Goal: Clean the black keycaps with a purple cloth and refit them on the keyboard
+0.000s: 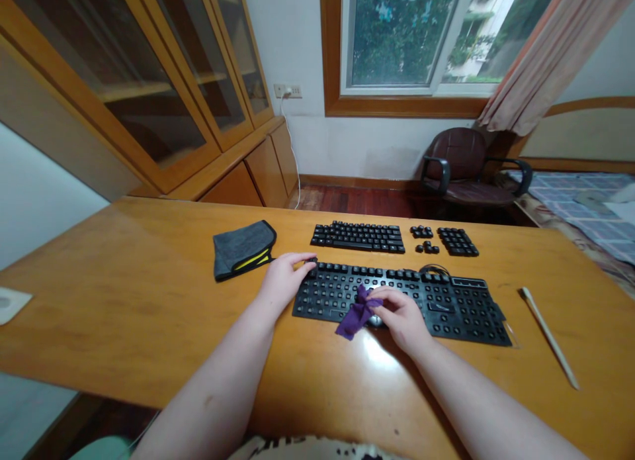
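A black keyboard (342,291) lies on the desk in front of me, with most of its keycaps off and the top row of keys still fitted. My left hand (286,275) grips its upper left corner between thumb and fingers. In my right hand (399,314) is a purple cloth (354,320), pinched between thumb and fingers over the lower middle of the keyboard. Part of the cloth hangs loose to the left. Behind the keyboard, removed keycaps (360,237) are laid out in blocks, with a number pad block (457,241) at the right.
A folded grey cloth (243,248) with yellow inside lies left of the keycaps. To the right is a slim pale stick or brush (550,337). The keyboard's coiled cable (434,270) sits at its back edge. Beyond the wooden desk (124,294) stands an armchair (461,162).
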`<state>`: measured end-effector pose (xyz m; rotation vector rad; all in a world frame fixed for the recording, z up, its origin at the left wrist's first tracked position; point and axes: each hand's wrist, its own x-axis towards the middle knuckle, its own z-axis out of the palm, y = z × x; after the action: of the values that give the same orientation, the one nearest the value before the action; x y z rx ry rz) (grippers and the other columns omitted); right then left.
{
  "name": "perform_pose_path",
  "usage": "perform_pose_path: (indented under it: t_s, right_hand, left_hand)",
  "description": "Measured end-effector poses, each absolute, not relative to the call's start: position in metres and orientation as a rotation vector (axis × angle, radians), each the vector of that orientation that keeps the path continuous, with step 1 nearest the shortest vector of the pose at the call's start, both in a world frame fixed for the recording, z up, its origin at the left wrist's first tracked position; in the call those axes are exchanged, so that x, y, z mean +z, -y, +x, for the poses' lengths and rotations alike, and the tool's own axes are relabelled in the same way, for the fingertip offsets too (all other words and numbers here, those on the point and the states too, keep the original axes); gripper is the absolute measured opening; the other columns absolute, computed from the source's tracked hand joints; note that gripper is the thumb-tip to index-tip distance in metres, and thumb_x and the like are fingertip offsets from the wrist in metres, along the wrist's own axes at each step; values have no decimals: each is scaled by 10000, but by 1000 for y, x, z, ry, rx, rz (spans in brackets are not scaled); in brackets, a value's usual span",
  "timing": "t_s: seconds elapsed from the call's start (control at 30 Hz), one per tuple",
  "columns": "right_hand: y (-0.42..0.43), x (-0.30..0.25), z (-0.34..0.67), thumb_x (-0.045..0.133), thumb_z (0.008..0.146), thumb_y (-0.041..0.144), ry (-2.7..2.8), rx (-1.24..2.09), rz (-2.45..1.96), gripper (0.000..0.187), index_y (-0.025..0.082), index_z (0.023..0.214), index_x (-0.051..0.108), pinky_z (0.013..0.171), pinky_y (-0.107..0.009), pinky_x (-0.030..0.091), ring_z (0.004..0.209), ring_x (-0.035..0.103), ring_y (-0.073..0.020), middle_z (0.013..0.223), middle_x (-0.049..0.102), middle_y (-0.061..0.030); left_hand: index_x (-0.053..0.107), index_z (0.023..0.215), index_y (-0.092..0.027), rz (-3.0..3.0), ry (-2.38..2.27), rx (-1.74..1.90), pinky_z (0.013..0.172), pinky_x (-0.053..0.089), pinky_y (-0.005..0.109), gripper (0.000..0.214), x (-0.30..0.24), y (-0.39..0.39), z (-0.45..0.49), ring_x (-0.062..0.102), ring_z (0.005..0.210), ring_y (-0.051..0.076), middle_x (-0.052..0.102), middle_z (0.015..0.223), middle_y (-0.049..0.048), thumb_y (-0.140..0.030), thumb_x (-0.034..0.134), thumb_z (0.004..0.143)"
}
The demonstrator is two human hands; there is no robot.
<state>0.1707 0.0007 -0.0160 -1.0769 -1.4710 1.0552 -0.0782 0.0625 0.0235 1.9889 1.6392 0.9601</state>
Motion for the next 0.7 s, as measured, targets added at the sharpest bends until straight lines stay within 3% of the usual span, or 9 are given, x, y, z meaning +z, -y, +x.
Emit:
perform_pose_path:
  t_s: [0.37, 0.7]
  right_hand:
    - [-1, -16, 170, 631, 688, 160, 1473, 1034, -1094, 89, 211, 738, 685, 745, -340, 472, 785, 598, -194, 779, 652, -45]
    - [0, -13, 169, 627, 690, 167, 1477, 1024, -1102, 85, 215, 730, 685, 723, -329, 482, 770, 603, -192, 772, 659, -45]
  left_hand:
    - [692, 924, -218, 2071, -1622, 716, 880, 403, 345, 261, 20, -65, -77, 564, 963, 221, 673, 951, 50, -323, 496, 789]
    - [701, 882, -244, 2089, -1592, 702, 819, 423, 318, 203, 5, -72, -76, 582, 877, 206, 682, 883, 24, -320, 589, 730]
